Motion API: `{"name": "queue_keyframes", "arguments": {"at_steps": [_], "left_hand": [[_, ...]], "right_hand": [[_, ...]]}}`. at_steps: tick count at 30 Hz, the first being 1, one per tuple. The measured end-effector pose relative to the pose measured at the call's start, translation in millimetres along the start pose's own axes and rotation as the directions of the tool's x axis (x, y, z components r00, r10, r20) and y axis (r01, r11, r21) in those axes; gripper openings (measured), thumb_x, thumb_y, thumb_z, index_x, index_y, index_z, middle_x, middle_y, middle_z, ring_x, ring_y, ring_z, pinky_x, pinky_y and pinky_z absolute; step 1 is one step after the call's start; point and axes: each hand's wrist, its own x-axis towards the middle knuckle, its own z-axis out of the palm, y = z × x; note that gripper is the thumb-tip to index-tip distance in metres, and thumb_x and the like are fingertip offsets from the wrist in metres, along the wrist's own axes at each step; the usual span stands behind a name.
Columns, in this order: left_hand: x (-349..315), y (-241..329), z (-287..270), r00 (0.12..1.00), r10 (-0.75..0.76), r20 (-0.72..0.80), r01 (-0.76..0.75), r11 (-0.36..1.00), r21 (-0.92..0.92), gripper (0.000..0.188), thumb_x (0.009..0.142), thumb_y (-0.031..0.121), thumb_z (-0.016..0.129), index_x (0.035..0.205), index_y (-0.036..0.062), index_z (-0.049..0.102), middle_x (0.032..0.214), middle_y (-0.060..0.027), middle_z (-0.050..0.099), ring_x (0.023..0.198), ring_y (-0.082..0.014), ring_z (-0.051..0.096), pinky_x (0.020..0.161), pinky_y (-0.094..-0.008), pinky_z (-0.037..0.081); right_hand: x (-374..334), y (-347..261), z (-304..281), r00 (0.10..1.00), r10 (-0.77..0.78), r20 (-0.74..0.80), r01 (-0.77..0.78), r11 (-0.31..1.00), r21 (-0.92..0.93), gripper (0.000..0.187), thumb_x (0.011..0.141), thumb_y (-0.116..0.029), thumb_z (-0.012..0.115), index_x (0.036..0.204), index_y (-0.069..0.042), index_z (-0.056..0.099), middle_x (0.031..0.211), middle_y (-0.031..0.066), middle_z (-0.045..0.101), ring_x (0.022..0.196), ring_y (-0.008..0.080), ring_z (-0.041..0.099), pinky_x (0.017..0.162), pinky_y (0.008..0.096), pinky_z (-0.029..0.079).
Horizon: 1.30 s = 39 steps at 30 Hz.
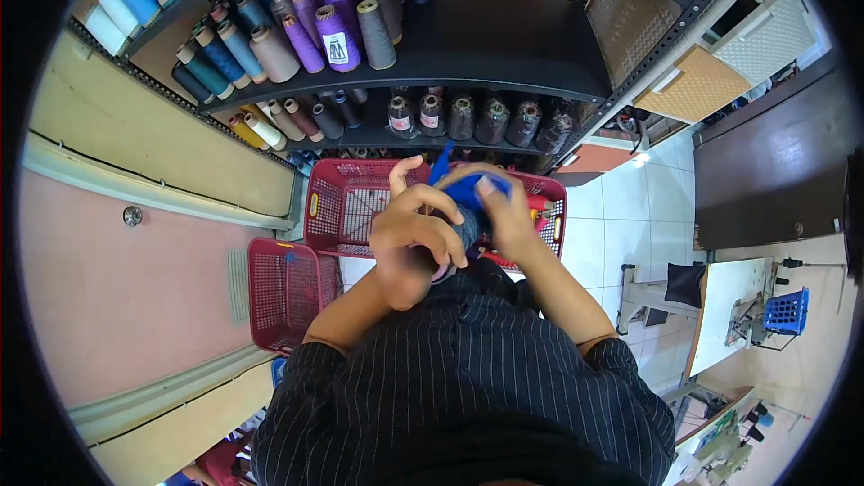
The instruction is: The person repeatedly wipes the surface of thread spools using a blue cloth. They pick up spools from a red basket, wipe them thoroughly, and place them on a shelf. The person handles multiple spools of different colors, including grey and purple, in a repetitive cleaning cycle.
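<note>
In front of my chest, my left hand (416, 238) is curled round a dark blue-grey thread cone (467, 229), mostly hidden by the fingers. A pale pinkish rim shows below the fingers, perhaps the cone's end. My right hand (506, 211), smeared by motion, grips a bright blue piece of thin material (462, 191) against the cone's far side; whether it is cloth or plastic I cannot tell. Beneath both hands stand a crimson plastic basket (315, 227) on the left and another crimson basket (560, 232) on the right, with red cones (540, 204) inside.
Ahead rises a black shelf rack (504, 36) with purple, grey and blue thread cones (337, 40) and several wrapped dark cones (462, 117) below. A smaller crimson basket (281, 301) stands at left by a pink door (135, 297). A sewing table (720, 333) is at right.
</note>
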Motion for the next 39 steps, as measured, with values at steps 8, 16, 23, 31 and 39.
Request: {"name": "queue_keyframes", "arguments": {"at_steps": [8,16,23,31,39], "left_hand": [[18.6,-1.7,24.5,0.995,0.013,-0.095,-0.013,1.000,0.006,0.048,0.084,0.056,0.042,0.061,0.0146,0.051,0.059,0.0046,0.062,0.061,-0.0165,0.050,0.093,-0.0447,0.026],[31.8,-21.0,35.8,0.981,-0.036,-0.190,0.066,0.987,0.149,0.060,0.088,0.068,0.042,0.063,0.0143,0.051,0.059,-0.0010,0.067,0.066,-0.0160,0.048,0.080,-0.0320,0.034],[45.7,-40.8,30.9,0.915,0.087,-0.395,0.094,0.904,0.416,0.040,0.093,0.045,0.041,0.072,0.0126,0.050,0.059,-0.0053,0.065,0.068,-0.0164,0.044,0.076,-0.0331,0.035],[45.6,-71.9,43.9,0.864,-0.036,-0.502,0.251,0.895,0.369,0.039,0.093,0.040,0.041,0.068,0.0114,0.051,0.056,-0.0023,0.064,0.063,-0.0146,0.045,0.086,-0.0379,0.028],[84.2,-182.7,23.1,0.764,-0.024,-0.645,0.332,0.871,0.361,0.025,0.092,0.011,0.039,0.071,0.0000,0.050,0.063,-0.0100,0.054,0.055,-0.0187,0.056,0.058,-0.0279,0.044]], "right_hand": [[10.0,19.4,-30.3,0.959,0.164,0.232,-0.164,0.986,-0.017,0.039,0.094,-0.030,0.047,0.090,0.005,0.061,0.089,0.0244,0.062,0.085,0.0384,0.059,0.078,0.0418,0.044],[25.3,87.1,-83.6,0.827,0.559,0.056,-0.561,0.827,0.037,0.048,0.095,-0.042,0.049,0.097,0.003,0.064,0.081,0.0109,0.064,0.077,0.0186,0.058,0.075,0.0347,0.044],[123.0,170.2,-231.1,0.752,-0.045,-0.657,-0.198,0.936,-0.291,0.032,0.096,-0.023,0.048,0.113,0.002,0.059,0.095,0.0232,0.066,0.089,0.0404,0.062,0.082,0.0427,0.046],[167.6,233.9,-276.9,0.939,0.077,-0.336,-0.344,0.206,-0.916,0.065,0.090,-0.042,0.056,0.139,-0.003,0.039,0.136,0.0212,0.048,0.127,0.0396,0.043,0.105,0.0671,0.020],[153.6,139.2,-123.5,0.907,-0.378,0.185,0.418,0.858,-0.300,0.055,0.082,-0.024,0.061,0.131,-0.002,0.048,0.129,0.0196,0.053,0.123,0.0376,0.047,0.106,0.0451,0.034]]}}
